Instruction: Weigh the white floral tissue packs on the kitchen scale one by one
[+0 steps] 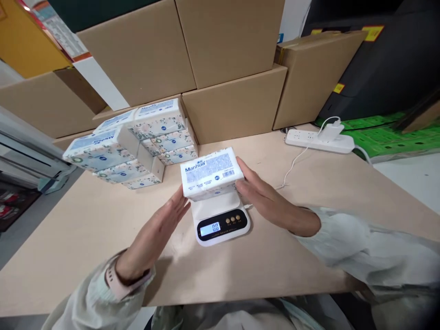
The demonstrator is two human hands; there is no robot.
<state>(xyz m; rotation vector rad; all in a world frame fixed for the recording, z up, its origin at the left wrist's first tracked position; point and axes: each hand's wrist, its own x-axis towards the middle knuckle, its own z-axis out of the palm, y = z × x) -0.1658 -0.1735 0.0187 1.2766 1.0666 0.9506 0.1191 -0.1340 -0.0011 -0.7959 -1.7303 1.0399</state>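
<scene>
A white and blue tissue pack [212, 172] marked "Manhua" is held between my two hands over the back part of a white digital scale [223, 227]. My left hand [160, 229] presses against the pack's left side, and my right hand [263, 195] grips its right side. The scale's lit display reads 0.0, and part of its plate shows in front of the pack. Whether the pack touches the plate cannot be seen clearly.
Stacked floral tissue packs [113, 156] stand at the back left of the wooden table [192, 275]. Cardboard boxes [235, 103] line the back edge. A white power strip [316, 140] with a plug and cable lies at the back right.
</scene>
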